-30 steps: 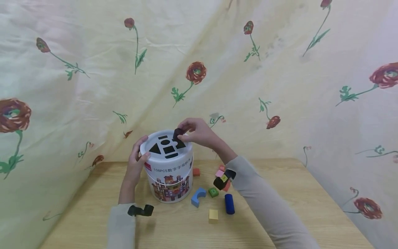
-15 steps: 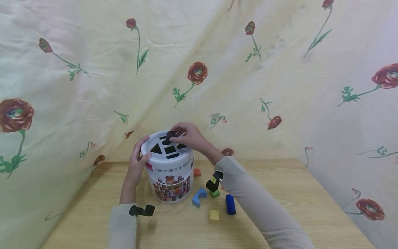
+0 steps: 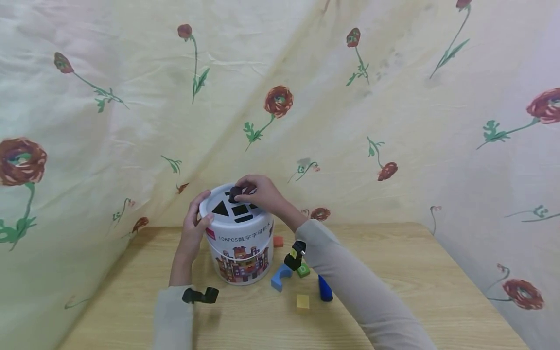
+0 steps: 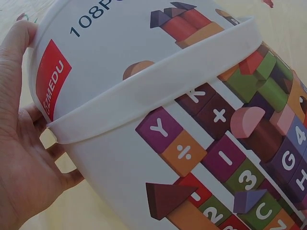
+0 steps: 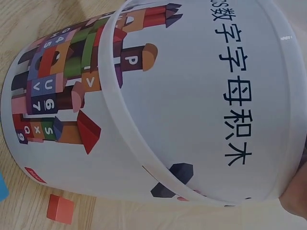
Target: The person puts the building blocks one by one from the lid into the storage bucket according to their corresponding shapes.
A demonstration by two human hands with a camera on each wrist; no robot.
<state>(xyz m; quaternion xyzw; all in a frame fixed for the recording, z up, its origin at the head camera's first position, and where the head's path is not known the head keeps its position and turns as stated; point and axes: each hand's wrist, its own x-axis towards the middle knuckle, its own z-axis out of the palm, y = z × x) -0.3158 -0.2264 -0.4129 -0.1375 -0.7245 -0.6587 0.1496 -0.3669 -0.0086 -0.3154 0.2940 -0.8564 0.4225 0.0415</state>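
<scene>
A white toy-block bucket (image 3: 240, 238) stands on the wooden table, its lid (image 3: 214, 200) cut with dark shaped holes. My left hand (image 3: 194, 223) grips the bucket at the lid's left edge, thumb toward the front; in the left wrist view the same hand (image 4: 24, 139) wraps its side beside the white handle (image 4: 158, 81). Between the thumb and fingers of my right hand (image 3: 262, 193) is a dark cylinder block (image 3: 235, 194), upright over the round hole. Whether its lower end is inside the hole cannot be told. Only a bit of the right hand (image 5: 293, 194) shows in its wrist view.
Right of the bucket lie a blue arch block (image 3: 281, 278), a green letter block (image 3: 303, 270), a yellow block (image 3: 303, 301), a blue cylinder (image 3: 325, 289) and a red block (image 3: 278, 241). The right forearm (image 3: 350, 287) passes over this side. A flowered cloth (image 3: 306, 121) hangs behind.
My right hand has carried the dark cylinder block leftward across the lid, from near the right-hand holes to the round one, and slightly lower. The left hand stays on the bucket.
</scene>
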